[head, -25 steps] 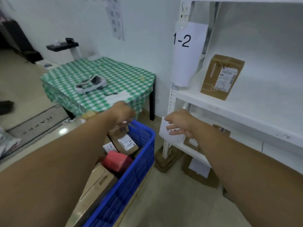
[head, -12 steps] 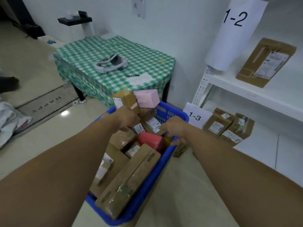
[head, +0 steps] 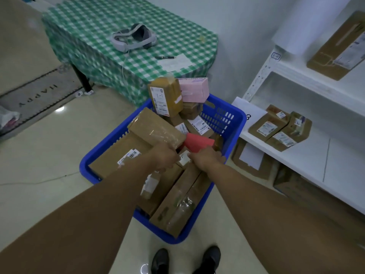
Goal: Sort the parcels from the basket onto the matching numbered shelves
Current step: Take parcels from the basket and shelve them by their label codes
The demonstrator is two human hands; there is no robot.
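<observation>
Grips [head: 165, 157] [head: 207, 158] lowered into basket [head: 234, 113], seemingly pinching parcel [head: 184, 158]

Blue basket [head: 233, 123], brown parcels [head: 156, 127], pink box [head: 194, 91], red box [head: 197, 143], green-checked tablecloth [head: 94, 26].

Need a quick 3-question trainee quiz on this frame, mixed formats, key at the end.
1. True or false: the left hand and right hand are both in the blue basket.
2. What lies on the checked table? A) headset B) mug C) laptop
3. Which colour is the parcel just beyond the right hand?
Key: 1 true; 2 A; 3 red.
</observation>
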